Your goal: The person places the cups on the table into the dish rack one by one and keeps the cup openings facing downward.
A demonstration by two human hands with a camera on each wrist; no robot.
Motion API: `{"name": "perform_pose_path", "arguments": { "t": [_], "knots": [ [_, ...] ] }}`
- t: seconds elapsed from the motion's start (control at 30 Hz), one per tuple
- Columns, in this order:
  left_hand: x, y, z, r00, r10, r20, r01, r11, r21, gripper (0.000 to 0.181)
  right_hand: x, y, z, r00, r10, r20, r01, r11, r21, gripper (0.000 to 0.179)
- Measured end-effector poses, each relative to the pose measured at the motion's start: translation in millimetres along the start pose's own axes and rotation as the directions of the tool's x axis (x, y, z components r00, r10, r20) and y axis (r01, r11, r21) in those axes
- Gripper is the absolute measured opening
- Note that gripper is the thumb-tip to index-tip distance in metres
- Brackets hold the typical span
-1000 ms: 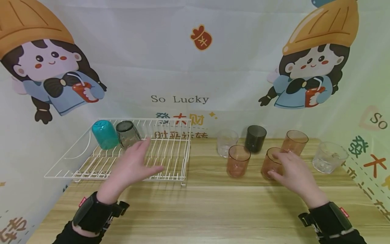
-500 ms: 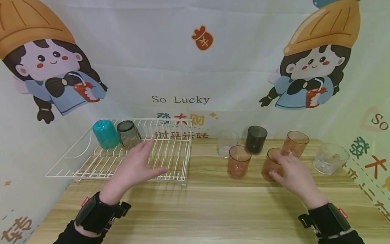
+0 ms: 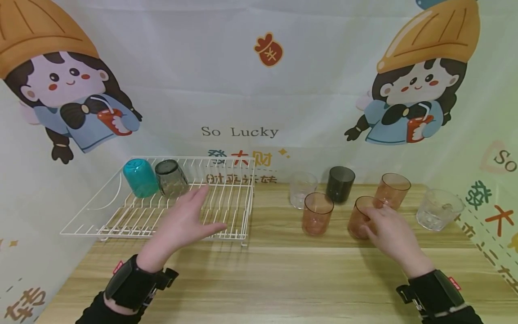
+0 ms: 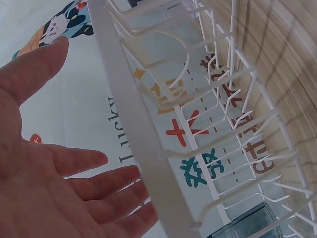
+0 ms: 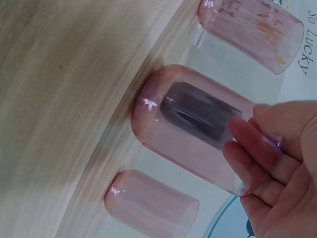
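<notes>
The pink glass [image 3: 357, 221] could slip, since your right hand [image 3: 394, 235] grips it only near its top; a sideways lift might knock the rear glass [image 3: 393, 188]. It stands upright on the table [image 3: 299, 279], between thumb and fingers. Your left hand [image 3: 182, 222], fingers spread, holds nothing by the rack [image 3: 228, 237].

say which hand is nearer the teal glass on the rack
Left. The left hand is in front of the teal glass and to its right, apart from it; the right hand is much farther right, at a pink glass.
</notes>
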State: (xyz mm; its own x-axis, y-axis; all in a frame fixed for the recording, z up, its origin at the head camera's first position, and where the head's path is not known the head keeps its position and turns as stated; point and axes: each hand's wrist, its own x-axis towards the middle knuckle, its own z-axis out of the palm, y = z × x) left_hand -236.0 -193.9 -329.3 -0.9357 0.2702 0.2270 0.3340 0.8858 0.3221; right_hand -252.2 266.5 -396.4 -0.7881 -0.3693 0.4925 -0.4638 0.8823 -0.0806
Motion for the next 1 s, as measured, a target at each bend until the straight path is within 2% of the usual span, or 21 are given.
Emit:
{"name": "perform_pose_path", "arguments": {
  "t": [0.23, 0.6, 1.0],
  "knots": [
    [2.1, 4.7, 2.1, 1.000, 0.015, -0.002, -0.015, 0.999, -0.028, 0.106, -1.8, 0, 1, 0.999, -0.004, -0.032, 0.004, 1.000, 0.004, 0.029],
    [3.8, 11.8, 7.5, 1.000, 0.029, -0.006, -0.030, 0.999, -0.034, 0.107, -8.3, 0, 0, 0.993, -0.023, -0.114, 0.024, 1.000, 0.002, 0.028],
    [9.1, 19.5, 11.9, 0.997, 0.068, -0.023, -0.069, 0.996, -0.062, 0.106, -13.4, -6, -12, 0.991, -0.014, -0.133, 0.017, 1.000, 0.021, 0.026]
  ]
}}
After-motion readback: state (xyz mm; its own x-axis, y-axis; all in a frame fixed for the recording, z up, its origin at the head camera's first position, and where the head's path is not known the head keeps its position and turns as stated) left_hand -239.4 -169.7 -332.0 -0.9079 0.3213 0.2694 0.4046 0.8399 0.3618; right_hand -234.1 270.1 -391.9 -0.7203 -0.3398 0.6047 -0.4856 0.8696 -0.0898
